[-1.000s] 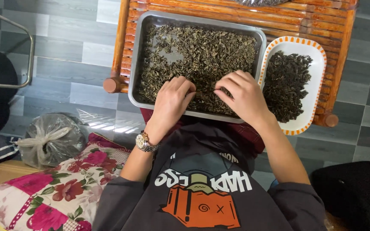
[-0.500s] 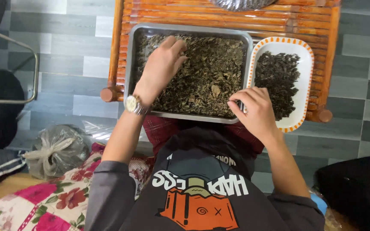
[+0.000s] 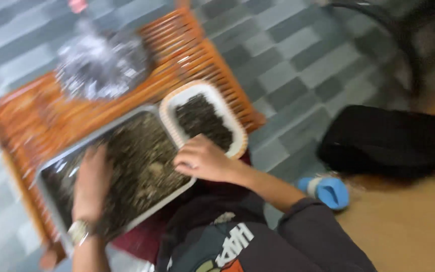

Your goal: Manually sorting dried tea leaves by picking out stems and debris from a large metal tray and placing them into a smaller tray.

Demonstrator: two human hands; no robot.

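A: Main item: the metal tray [image 3: 51,168], rectangular, shallow, grey rim. It is filled with dried leaves [image 3: 142,161], olive-brown, crumpled, loose, spread in an even layer. The view is motion-blurred, so single leaves cannot be made out.

B: Where does the tray sit?

A: On a slatted wooden table [image 3: 21,121], orange-brown, lying slantwise across the frame. The tray's near edge overhangs toward the person's lap.

B: The hands?

A: The left hand [image 3: 91,181] lies palm down on the leaves at the tray's left part, fingers extended and flat, gripping nothing that shows. A wristwatch [image 3: 78,231] sits on that wrist. The right hand [image 3: 202,160] rests at the tray's right corner, fingers curled inward in a loose fist. Whether it pinches leaves, the observer cannot tell; the blur hides the fingertips.

B: What is beside that hand?

A: An oval dish [image 3: 237,138], white with an orange border, just beside the tray and touching its right side. It holds a darker, denser heap of leaves than the tray does. The right hand touches the dish's near rim, or nearly so.

B: Farther out?

A: A clear plastic bag [image 3: 101,63], crinkled, at the table's far side. The floor [image 3: 288,60] is grey tile in mixed shades. A blue slipper [image 3: 328,190] lies near the person's right elbow, a black bag [image 3: 388,141] beyond it. The person wears a dark grey printed shirt [image 3: 278,247].
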